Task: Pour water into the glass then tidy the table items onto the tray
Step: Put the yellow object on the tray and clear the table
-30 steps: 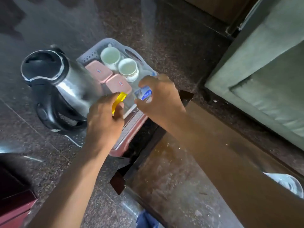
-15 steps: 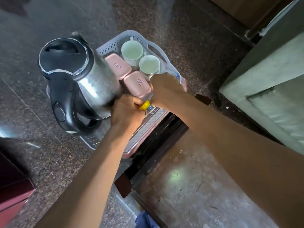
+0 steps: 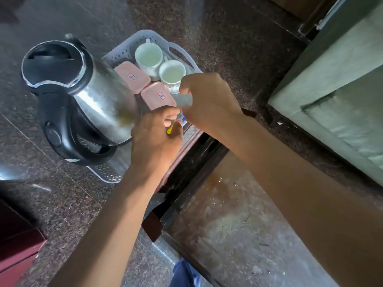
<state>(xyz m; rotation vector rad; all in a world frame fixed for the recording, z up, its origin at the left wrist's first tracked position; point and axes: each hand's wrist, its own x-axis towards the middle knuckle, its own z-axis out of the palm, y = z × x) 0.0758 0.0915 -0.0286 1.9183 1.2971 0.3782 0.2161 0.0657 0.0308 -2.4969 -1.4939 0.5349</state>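
Seen from above, two bare hands meet over a pale grey perforated plastic tray point(image 3: 124, 48) that stands on a dark speckled stone floor point(image 3: 217, 27). The left hand point(image 3: 154, 139) has its fingers curled, pinching a small yellow item point(image 3: 170, 129) that is mostly hidden; what it is cannot be told. The right hand point(image 3: 209, 100) is curled too, its fingertips touching a small blue-and-white packet point(image 3: 183, 119) right beside the left hand's fingers.

On the tray, at its left end, stands a stainless steel electric kettle with a black lid and handle point(image 3: 78, 100). To its right lie two pink rectangular lidded plastic boxes point(image 3: 132, 76) side by side, each with a small label. Beyond the boxes, at the far end of the tray, two white ceramic cups point(image 3: 149, 56) stand upright and touching.

The tray's near edge sits just beside a dark brown wooden worktop with a scuffed, stained surface point(image 3: 238, 224), under the right forearm. At the right edge is a grey-green upholstered sofa point(image 3: 342, 90). A dark red box corner point(image 3: 18, 251) shows at lower left.
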